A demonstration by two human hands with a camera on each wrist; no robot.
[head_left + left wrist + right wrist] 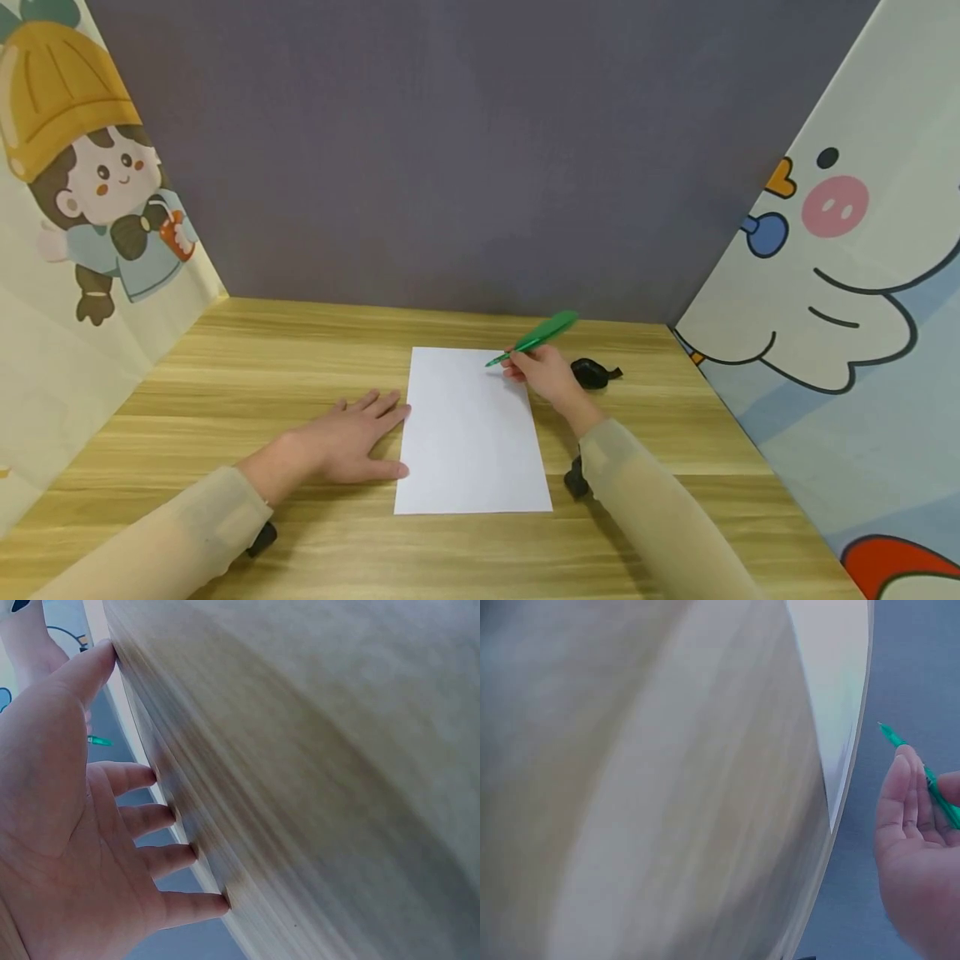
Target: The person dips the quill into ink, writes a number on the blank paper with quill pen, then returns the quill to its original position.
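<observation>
A white sheet of paper (471,442) lies on the wooden table (225,367). My right hand (546,375) pinches a green pen (542,333) with a leaf-shaped top, its tip over the upper right part of the sheet. In the right wrist view the pen (891,735) shows between thumb and fingers, its tip apart from the paper. Spread beside the sheet's left edge, my left hand (348,442) rests on the table, with the thumb tip and a fingertip right at the paper's edge. The left wrist view has its fingertips (191,901) pressed on the wood.
A small black object (592,373) with a short strap lies just right of my right hand. Behind the table rises a dark grey panel (450,167). Cartoon-printed walls (832,275) stand on both sides.
</observation>
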